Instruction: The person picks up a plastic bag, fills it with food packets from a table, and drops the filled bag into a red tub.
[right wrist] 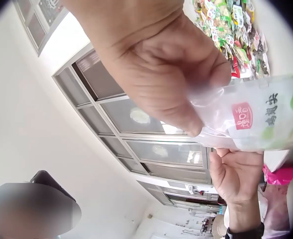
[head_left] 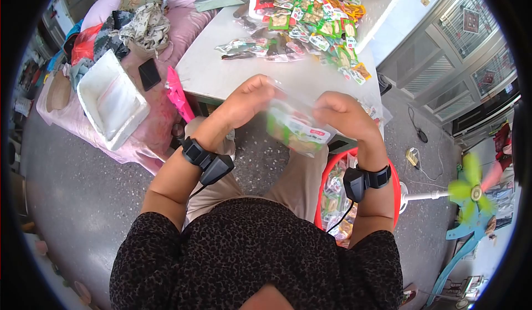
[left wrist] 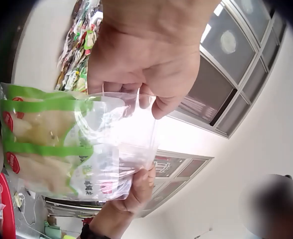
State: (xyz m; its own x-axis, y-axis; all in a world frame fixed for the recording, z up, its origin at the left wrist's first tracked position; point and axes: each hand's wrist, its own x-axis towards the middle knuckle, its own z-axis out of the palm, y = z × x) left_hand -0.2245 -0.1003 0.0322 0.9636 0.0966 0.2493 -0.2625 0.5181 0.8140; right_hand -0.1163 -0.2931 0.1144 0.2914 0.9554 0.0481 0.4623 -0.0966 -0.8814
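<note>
Before the lap, both hands hold a clear plastic zip bag (head_left: 296,131) of small snack packets by its top edge, one at each corner. The bag has green bands, red labels and pale contents; it hangs tilted and is blurred in the head view. My left hand (head_left: 252,100) pinches the left corner between thumb and curled fingers. At the opposite corner my right hand (head_left: 344,113) pinches the film, its thumb lying on the plastic in the right wrist view. Red and white print (right wrist: 243,116) shows near the bag's top.
A white foam box (head_left: 382,5) spills many small packets (head_left: 310,16) onto the white table (head_left: 205,66). By the right leg stands a red tub (head_left: 397,199) of packets. Left, a bed holds another foam box (head_left: 124,116), a phone (head_left: 149,74) and clothes. A fan (head_left: 475,192) stands right.
</note>
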